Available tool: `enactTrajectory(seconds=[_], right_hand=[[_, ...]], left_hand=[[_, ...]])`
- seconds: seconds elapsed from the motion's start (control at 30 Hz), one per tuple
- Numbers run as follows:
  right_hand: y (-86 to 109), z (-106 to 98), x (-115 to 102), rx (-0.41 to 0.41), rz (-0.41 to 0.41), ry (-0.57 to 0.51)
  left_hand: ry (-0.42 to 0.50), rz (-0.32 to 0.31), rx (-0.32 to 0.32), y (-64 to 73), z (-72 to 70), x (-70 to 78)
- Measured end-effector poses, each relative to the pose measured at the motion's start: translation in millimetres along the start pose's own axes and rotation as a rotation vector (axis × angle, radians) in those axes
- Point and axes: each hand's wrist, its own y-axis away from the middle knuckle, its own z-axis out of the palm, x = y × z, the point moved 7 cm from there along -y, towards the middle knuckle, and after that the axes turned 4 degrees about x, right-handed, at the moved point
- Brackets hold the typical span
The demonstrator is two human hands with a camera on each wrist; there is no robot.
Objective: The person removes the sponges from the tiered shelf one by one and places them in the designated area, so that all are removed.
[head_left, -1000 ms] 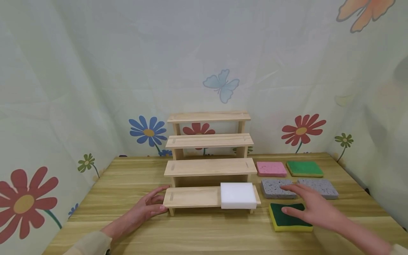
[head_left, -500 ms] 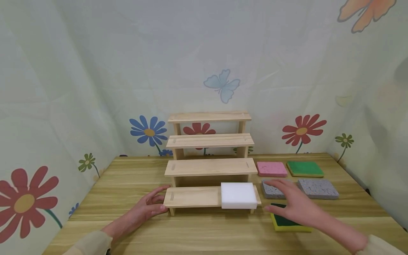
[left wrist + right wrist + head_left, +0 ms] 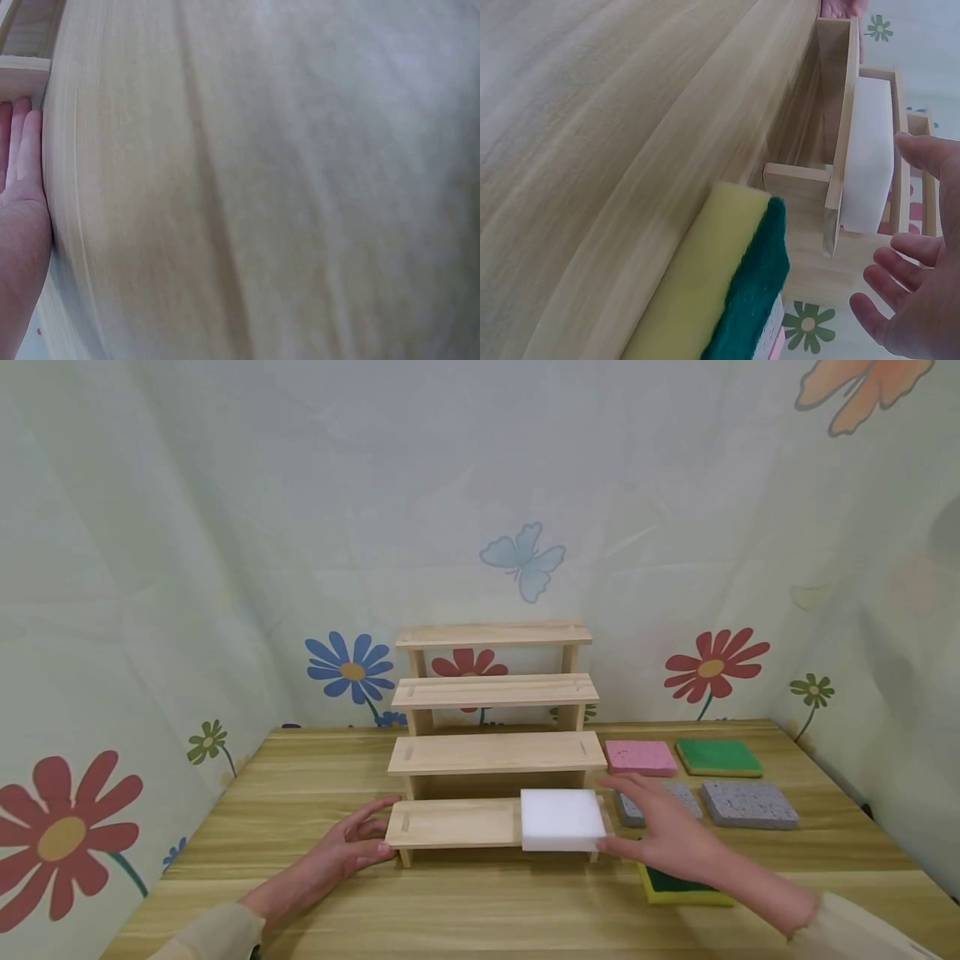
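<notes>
A four-step wooden display stand (image 3: 453,822) stands on the table, and a white sponge block (image 3: 562,818) lies flat at the right end of its lowest step. My left hand (image 3: 337,847) touches the left end of that step; the left wrist view shows its fingers (image 3: 28,146) straight against the wood. Beside the white block hovers my right hand (image 3: 675,839), fingers spread and nothing in its grasp. Its thumb tip is right at the block's front right corner, while the other fingers reach toward the back right corner. The right wrist view shows the block (image 3: 868,154) between thumb and fingertips.
Partly under my right hand lies a dark green and yellow scouring sponge (image 3: 678,893). Behind it are two speckled grey sponges, the left one (image 3: 632,810) partly covered and the right one (image 3: 750,804) in full view. Farther back lie a pink sponge (image 3: 640,758) and a green one (image 3: 717,757).
My right hand has moved left from over the scouring sponge and grey sponges to the white block's right side. The left hand and the stand have stayed put.
</notes>
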Motion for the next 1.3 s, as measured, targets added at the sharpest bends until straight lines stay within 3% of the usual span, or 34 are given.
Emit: enactTrajectory(seconds=[0.53, 1.1, 1.3], right_hand=[[-8.2, 19, -1, -0.015, -0.002, -0.081], [-11.4, 24, 1, -0.019, 0.019, -0.087], [-10.5, 20, 0, -0.018, 0.029, -0.151]], left_hand=[[-0.01, -0.004, 0.009, -0.6, -1.2, -1.1], [-0.023, 0.002, 0.0, 1.2, 0.6, 1.1], [-0.018, 0.007, -0.005, 0.4, -0.1, 0.4]])
